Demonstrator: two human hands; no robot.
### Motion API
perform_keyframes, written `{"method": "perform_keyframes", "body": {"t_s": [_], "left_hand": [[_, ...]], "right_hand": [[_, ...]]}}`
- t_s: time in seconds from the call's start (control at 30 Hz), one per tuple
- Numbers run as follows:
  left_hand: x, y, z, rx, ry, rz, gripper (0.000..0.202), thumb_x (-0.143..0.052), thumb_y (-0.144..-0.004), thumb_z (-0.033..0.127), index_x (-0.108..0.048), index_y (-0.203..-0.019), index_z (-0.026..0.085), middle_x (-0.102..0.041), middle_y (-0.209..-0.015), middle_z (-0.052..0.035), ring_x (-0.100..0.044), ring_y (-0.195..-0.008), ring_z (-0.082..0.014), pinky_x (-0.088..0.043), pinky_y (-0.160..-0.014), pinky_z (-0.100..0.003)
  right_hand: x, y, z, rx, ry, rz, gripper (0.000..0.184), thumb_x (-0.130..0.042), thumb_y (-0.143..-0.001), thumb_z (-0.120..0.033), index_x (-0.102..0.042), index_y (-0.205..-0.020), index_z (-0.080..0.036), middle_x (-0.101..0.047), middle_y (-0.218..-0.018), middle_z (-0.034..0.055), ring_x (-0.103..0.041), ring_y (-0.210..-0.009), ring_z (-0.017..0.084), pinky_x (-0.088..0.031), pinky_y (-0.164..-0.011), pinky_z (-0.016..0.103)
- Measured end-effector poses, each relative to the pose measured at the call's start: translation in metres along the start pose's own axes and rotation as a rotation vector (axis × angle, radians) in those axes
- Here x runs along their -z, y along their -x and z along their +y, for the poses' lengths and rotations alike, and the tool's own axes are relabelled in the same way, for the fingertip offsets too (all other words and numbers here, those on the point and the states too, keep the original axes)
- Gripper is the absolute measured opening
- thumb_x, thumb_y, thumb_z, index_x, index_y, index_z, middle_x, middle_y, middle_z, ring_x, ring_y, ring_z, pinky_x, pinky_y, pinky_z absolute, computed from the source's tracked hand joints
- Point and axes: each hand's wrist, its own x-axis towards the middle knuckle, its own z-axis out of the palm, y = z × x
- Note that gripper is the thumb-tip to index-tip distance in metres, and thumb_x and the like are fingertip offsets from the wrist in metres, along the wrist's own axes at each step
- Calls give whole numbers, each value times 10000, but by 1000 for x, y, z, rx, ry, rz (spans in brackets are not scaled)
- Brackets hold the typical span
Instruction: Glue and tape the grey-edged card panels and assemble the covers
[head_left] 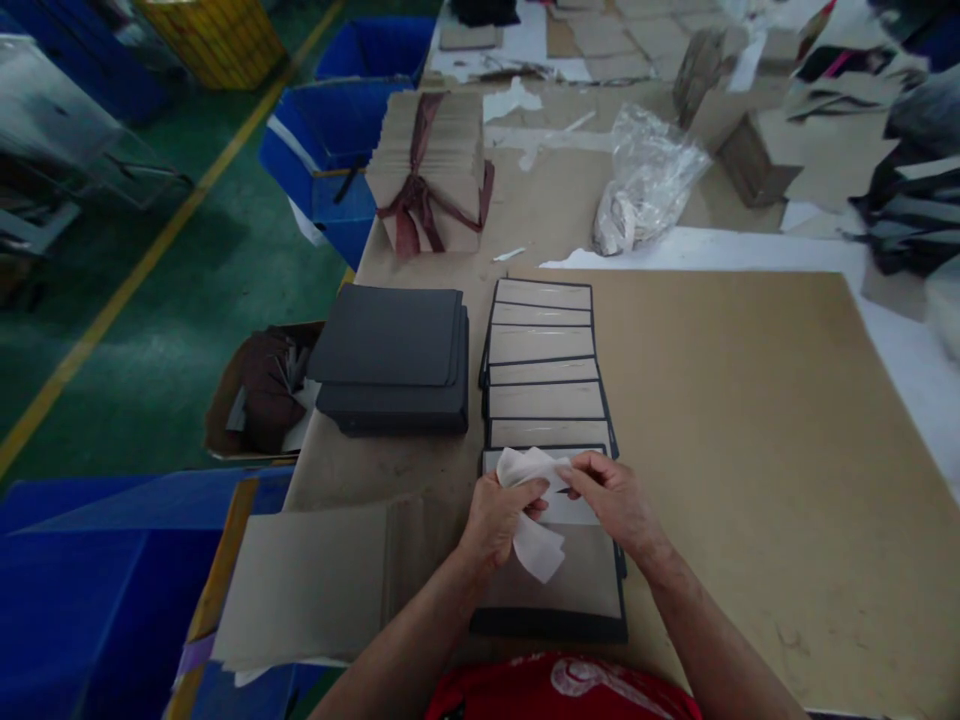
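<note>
Head view: left hand (496, 520) pinches white cloth (532, 510), fingers closed on its upper fold; rest of cloth hangs below. Right hand (611, 500) touches cloth's right edge, fingertips narrow, grip on it unclear. Both hands hover over nearest card in overlapped row of grey cards (544, 375) on brown table (750, 420). Dark stack (390, 360) just left of row. Ribbon-tied bundle (431, 170) farther back.

A long worktable (750, 420) covered in brown cardboard bears a stack of dark grey sheets (390, 360), a fanned row of black-edged grey cards (544, 370), a ribbon-tied cardboard bundle (431, 165) and a crumpled clear plastic bag (645, 175).
</note>
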Motion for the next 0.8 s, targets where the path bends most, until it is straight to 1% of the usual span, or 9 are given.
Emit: {"method": "perform_keyframes", "body": {"t_s": [0.13, 0.27, 0.37, 0.43, 0.5, 0.57, 0.7, 0.73, 0.8], "left_hand": [[-3, -3, -2, -4, 36, 23, 366, -874, -496, 280, -680, -754, 107, -662, -611, -24, -573, -509, -117, -440, -477, -218], [1, -6, -2, -20, 113, 75, 412, -869, -487, 246, -663, -822, 120, -668, -669, -8, -577, -532, -120, -462, -492, -232], [5, -6, 1, -7, 93, 74, 389, -856, -497, 231, -657, -814, 122, -664, -665, -3, -574, -526, -115, -461, -498, -228], [6, -4, 2, 48, 41, -3, 377, -851, -502, 224, -662, -809, 116, -672, -664, -19, -580, -519, -121, -464, -498, -231], [6, -1, 2, 118, -2, -112, 375, -851, -516, 229, -671, -821, 106, -675, -654, -36, -583, -513, -127, -467, -497, -235], [5, 2, 1, 154, -18, -201, 388, -857, -542, 259, -680, -850, 101, -678, -662, -47, -592, -528, -131, -468, -499, -230], [5, 5, -1, 130, -9, -321, 384, -847, -601, 346, -693, -853, 101, -699, -754, -76, -622, -577, -134, -469, -508, -212], [5, 5, -2, 129, -12, -344, 365, -829, -626, 381, -692, -810, 97, -692, -724, -77, -613, -558, -129, -467, -507, -213], [5, 4, -3, 132, -24, -343, 367, -793, -661, 442, -675, -709, 98, -658, -627, -63, -581, -505, -115, -466, -504, -217]], "right_hand": [[6, -3, 8, 68, 45, 4, 286, -557, -858, -430, -676, -724, -206, -606, -631, -1, -551, -613, 153, -421, -577, 261], [17, -8, 23, 2, -42, 124, 265, -594, -828, -445, -719, -909, -225, -686, -785, 15, -602, -713, 180, -468, -651, 282], [22, -13, 29, -37, -84, 114, 248, -634, -797, -449, -710, -854, -219, -672, -767, 10, -591, -701, 176, -470, -656, 283], [22, -15, 29, -44, -94, 79, 255, -634, -797, -461, -687, -792, -211, -616, -668, -7, -547, -627, 157, -440, -593, 266], [20, -15, 25, -53, -120, 55, 283, -626, -800, -485, -658, -754, -207, -542, -581, -28, -484, -556, 135, -386, -520, 248], [20, -14, 20, -62, -156, 20, 320, -617, -797, -512, -620, -707, -205, -485, -531, -44, -423, -503, 116, -330, -467, 236], [25, -12, 13, -12, -106, -57, 368, -576, -821, -509, -568, -621, -200, -501, -528, -33, -429, -498, 106, -330, -467, 229], [27, -11, 13, -6, -81, -77, 359, -562, -834, -499, -588, -638, -199, -520, -537, -28, -446, -503, 108, -336, -469, 229], [32, -10, 16, -24, -49, -120, 317, -541, -852, -477, -659, -753, -200, -555, -555, -23, -473, -498, 114, -343, -459, 230]]}}
